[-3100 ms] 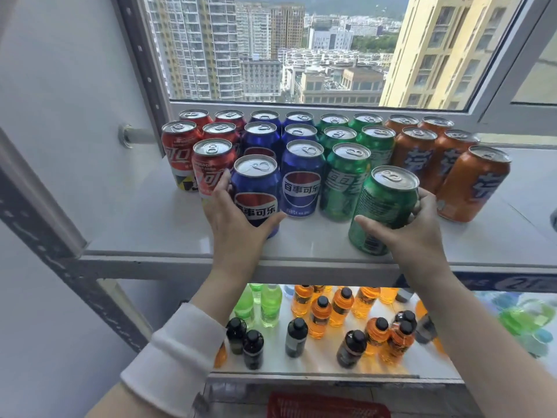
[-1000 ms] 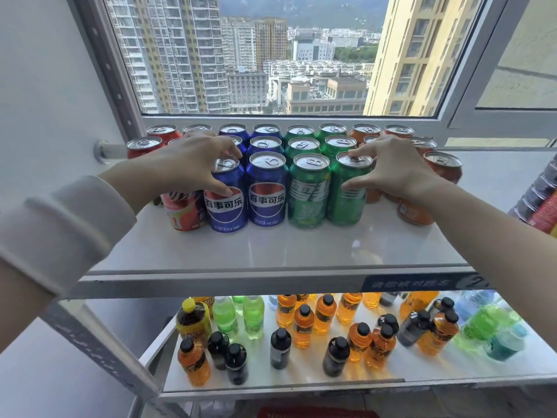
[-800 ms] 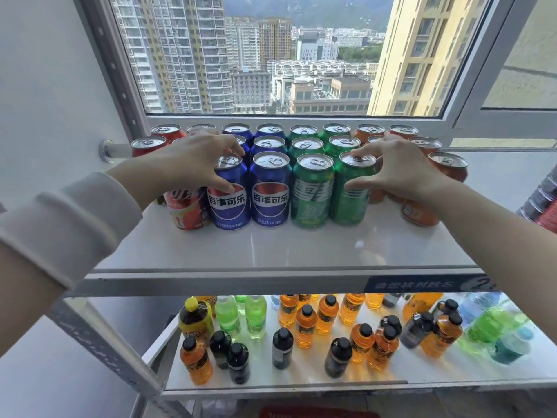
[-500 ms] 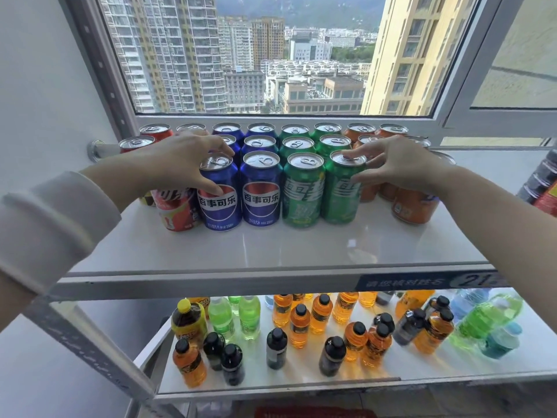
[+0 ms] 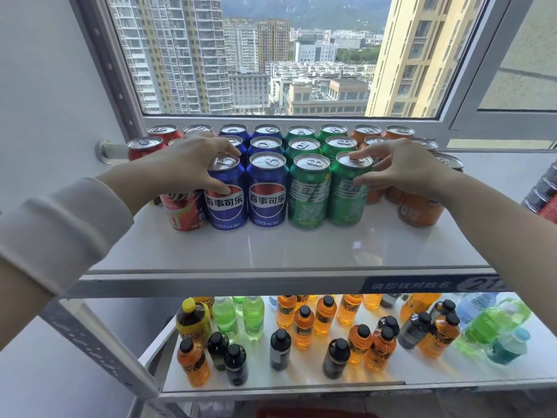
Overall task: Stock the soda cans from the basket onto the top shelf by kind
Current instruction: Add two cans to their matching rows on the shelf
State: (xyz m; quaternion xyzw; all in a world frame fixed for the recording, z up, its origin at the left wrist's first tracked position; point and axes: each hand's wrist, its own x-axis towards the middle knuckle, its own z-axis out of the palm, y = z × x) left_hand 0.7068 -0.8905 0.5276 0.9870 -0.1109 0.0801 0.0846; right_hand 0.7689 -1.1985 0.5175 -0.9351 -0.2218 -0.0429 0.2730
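Soda cans stand in rows by colour on the white top shelf (image 5: 301, 248): red cans (image 5: 184, 214) at the left, then blue, green, and orange cans (image 5: 419, 209) at the right. My left hand (image 5: 187, 167) grips the front-left blue can (image 5: 226, 206) from above, fingers over its lid and thumb on its front. My right hand (image 5: 404, 167) holds the front-right green can (image 5: 343, 200), index finger on the lid and thumb against its side. Both cans stand upright on the shelf, in line with their neighbours. The basket is not clearly in view.
The window frame (image 5: 301, 120) runs right behind the back row of cans. A lower shelf (image 5: 437, 375) holds several orange, green and dark bottles. A stack of cans (image 5: 545, 194) shows at the right edge. Bare shelf lies in front of the cans.
Since three seconds ago the blue and green cans went from the shelf's front back into their rows. Over the last second both hands stay on those cans, barely moving.
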